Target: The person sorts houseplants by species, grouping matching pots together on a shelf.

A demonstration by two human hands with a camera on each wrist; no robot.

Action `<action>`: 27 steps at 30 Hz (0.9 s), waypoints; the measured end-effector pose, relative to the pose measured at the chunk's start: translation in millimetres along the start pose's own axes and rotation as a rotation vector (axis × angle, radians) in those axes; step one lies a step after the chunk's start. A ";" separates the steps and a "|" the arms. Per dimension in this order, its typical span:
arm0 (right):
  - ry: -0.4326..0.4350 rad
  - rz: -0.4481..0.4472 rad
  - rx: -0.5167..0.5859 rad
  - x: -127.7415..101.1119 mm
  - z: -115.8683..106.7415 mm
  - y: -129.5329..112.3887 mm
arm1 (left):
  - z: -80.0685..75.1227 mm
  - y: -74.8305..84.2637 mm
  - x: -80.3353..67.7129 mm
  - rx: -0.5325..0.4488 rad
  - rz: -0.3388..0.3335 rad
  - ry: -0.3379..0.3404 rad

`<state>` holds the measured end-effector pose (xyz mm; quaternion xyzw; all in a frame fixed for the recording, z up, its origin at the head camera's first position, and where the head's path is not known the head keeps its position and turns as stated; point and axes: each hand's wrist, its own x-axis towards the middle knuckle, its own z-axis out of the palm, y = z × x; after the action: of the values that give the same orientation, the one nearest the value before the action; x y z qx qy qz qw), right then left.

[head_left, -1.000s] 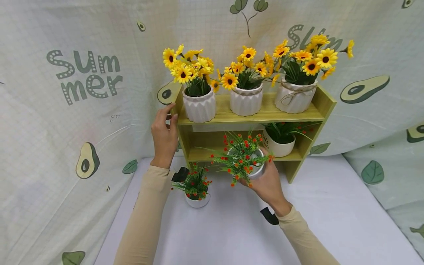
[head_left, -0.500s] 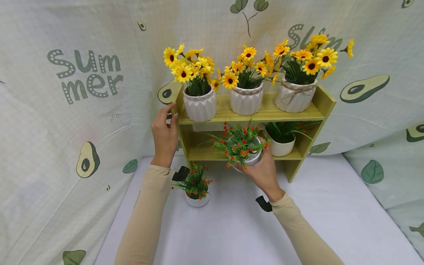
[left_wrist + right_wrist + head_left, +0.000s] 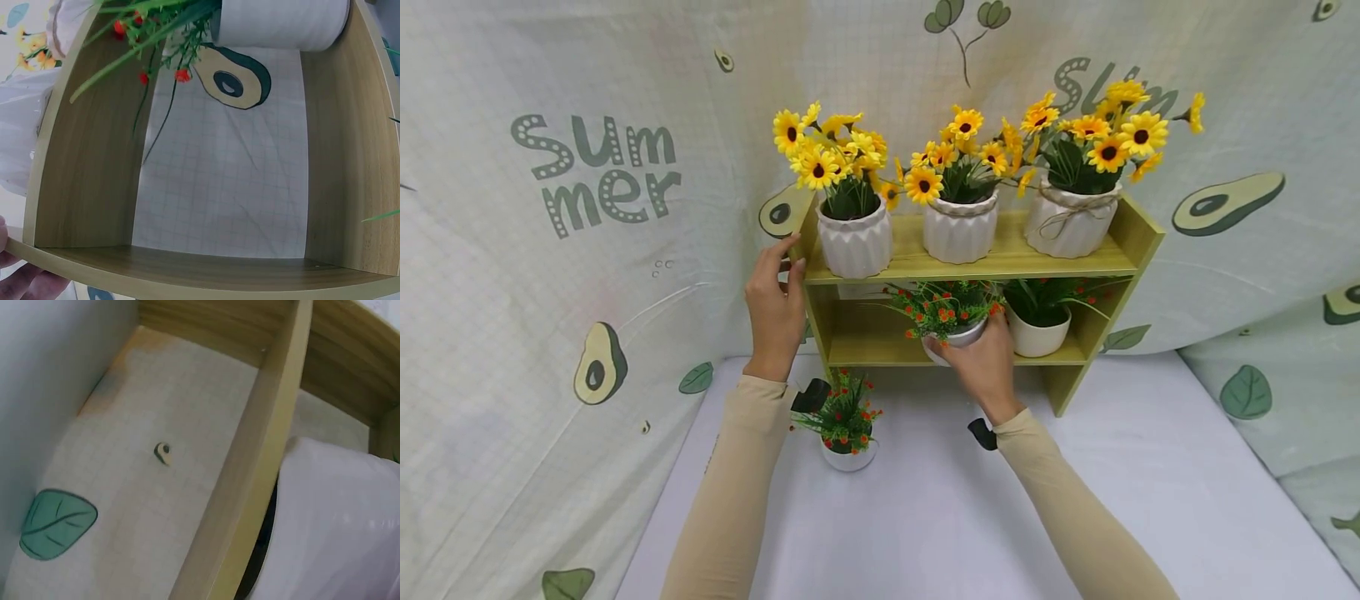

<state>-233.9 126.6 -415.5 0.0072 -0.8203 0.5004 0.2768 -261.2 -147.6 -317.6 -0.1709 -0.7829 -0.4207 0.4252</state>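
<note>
A two-level wooden shelf [image 3: 1000, 265] stands on a white table against a printed cloth. My left hand [image 3: 777, 302] grips the shelf's left side panel near the upper board, thumb on the front edge. My right hand [image 3: 979, 354] holds a small white pot of green sprigs with red flowers [image 3: 947, 315] at the front of the lower level, beside another white pot [image 3: 1037, 327]. The left wrist view looks into the shelf [image 3: 187, 270], with red flowers [image 3: 147, 37] at the top. In the right wrist view the held white pot [image 3: 337, 519] fills the right, beside a shelf panel [image 3: 250, 487].
Three white pots of yellow sunflowers [image 3: 958, 192] line the upper board. One more small pot with red flowers [image 3: 846, 427] stands on the white table [image 3: 1150, 467] below the shelf's left end. The printed cloth [image 3: 587, 250] hangs behind and at both sides.
My right hand has carried the red-flowered pot up and forward from above the table into the shelf's lower level. The left hand has stayed on the side panel.
</note>
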 end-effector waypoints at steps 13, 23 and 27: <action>0.068 -0.063 -0.202 13.7 9.3 4.6 | -0.6 1.4 -0.4 -0.005 0.002 0.001; 0.089 -0.109 -0.337 15.6 9.5 7.3 | 0.0 0.8 -0.1 -0.007 -0.010 0.002; 0.068 -0.082 -0.343 16.3 8.7 7.4 | 0.2 0.9 0.2 -0.002 -0.004 -0.007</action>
<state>-253.8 127.4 -417.0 -0.0236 -0.8829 0.3413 0.3216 -260.9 -147.0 -317.0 -0.1712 -0.7843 -0.4219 0.4215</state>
